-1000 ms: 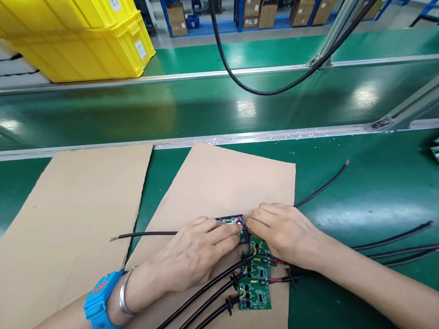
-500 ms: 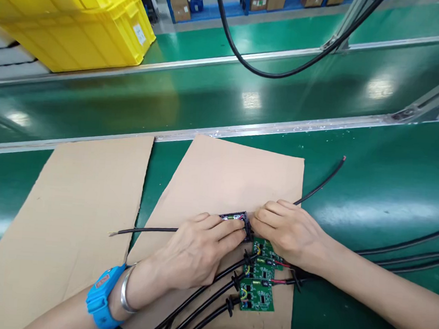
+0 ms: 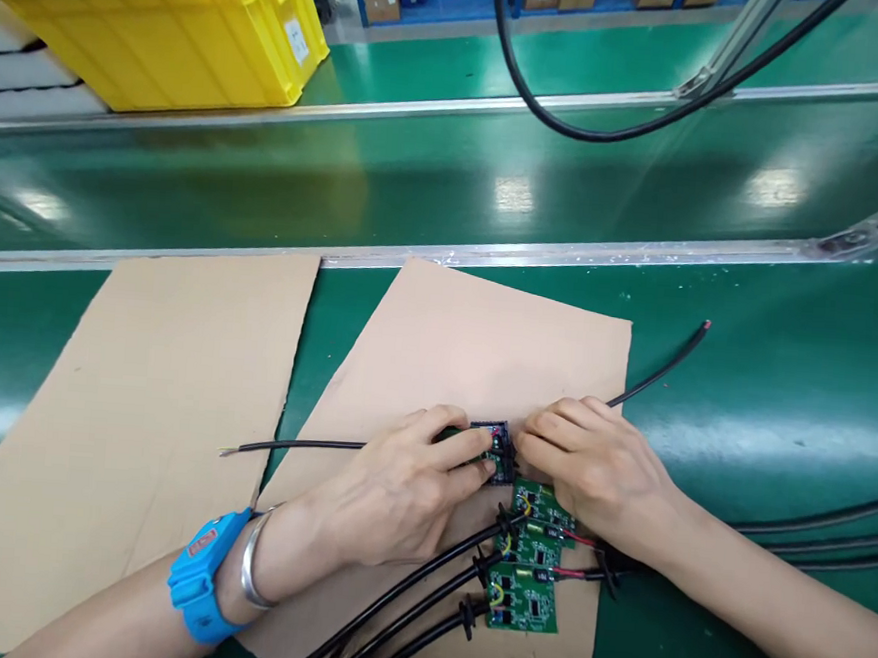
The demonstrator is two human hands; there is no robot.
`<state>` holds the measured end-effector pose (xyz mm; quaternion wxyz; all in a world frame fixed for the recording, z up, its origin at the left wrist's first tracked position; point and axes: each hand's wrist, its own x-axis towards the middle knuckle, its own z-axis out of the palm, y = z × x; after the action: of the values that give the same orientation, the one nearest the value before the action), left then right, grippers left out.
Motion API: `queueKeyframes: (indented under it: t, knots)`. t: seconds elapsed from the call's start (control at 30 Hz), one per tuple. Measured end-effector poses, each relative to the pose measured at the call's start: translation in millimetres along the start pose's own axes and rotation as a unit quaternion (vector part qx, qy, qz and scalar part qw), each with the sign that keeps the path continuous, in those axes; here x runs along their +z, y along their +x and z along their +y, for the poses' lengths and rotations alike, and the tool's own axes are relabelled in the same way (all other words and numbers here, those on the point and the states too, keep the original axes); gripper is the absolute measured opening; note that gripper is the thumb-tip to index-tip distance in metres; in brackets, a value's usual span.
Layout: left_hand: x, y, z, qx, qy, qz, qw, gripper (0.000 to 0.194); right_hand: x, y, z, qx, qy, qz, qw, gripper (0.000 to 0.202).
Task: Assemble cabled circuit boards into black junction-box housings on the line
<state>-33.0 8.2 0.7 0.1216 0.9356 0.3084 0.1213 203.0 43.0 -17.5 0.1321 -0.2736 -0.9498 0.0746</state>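
A small, black, rectangular casing (image 3: pixel 506 464) holds a component-studded circuit board (image 3: pixel 498 440), bent fingers of the left hand (image 3: pixel 407 485) on it, the right hand (image 3: pixel 604 468) alongside, both grips impossible to tell.

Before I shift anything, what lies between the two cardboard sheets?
In the head view, a wedge of green tabletop, narrowing toward the person and crossed by a thin black cable that runs behind the left hand.

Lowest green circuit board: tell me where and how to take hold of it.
Pinch the board by its lower right corner, probably best approached from the near side. That corner shows no wires, whereas a black cable meets its left edge, red wires leave its upper right and another board adjoins its far edge.
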Motion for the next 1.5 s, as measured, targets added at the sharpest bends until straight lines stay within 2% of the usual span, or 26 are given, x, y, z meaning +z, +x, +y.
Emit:
queueKeyframes:
  t: [0.1,0.2,0.4,0.5,0.6,0.67,0.77,0.87,0.93,1.07,1.37,1.43,1.5]
  knots:
    - [3.0,-3,-1,0.023,0.015,-0.012,1.000,0.035,0,1,-1,-0.028,-0.024,-0.009,0.999,0.030]
    - [7.7,-8,-1,0.008,0.027,-0.002,1.000,0.040,0,2,1,-0.046,-0.019,-0.016,0.999,0.029]
    - [10.4,-10,4,-0.029,0.032,-0.010,0.999,0.053,-1,1,4,0.037,0.137,0.012,0.990,0.018]
    - [5.0,-6,10,-0.035,0.059,-0.045,0.997,0.041,1,0,1,0.040,0.152,0.030,0.987,0.020]
    - [-3.1,0,17,-0.042,0.075,-0.075,0.993,0.023,2,0,-2,0.014,0.097,0.043,0.994,0.026]
    - [-6.3,3,20,-0.045,0.082,-0.077,0.993,0.018,2,2,-2,-0.005,0.079,0.038,0.996,0.027]
    - [-4.7,3,20,-0.048,0.084,-0.071,0.993,0.020,1,4,1,-0.009,0.098,0.012,0.995,0.031]
    - [0.9,-2,16,-0.057,0.056,-0.043,0.996,0.038,-1,3,5,0.008,0.127,-0.005,0.992,0.024]
    - [2.7,-7,12,-0.060,0.018,-0.009,0.998,0.047,-1,1,7,0.022,0.141,-0.005,0.990,0.015]
    - [1.5,-12,9,-0.070,-0.012,0.037,0.997,0.049,-2,-3,7,0.041,0.148,0.011,0.988,0.016]
    - [13.6,-4,16,-0.059,0.053,0.002,0.997,0.048,4,0,3,0.023,0.151,0.023,0.988,0.019]
    - [8.4,-2,15,-0.061,0.038,0.004,0.997,0.046,2,1,5,0.021,0.145,0.016,0.989,0.017]
    - [-4.9,-6,10,-0.064,0.011,0.013,0.998,0.045,-7,0,10,0.024,0.141,0.004,0.990,0.015]
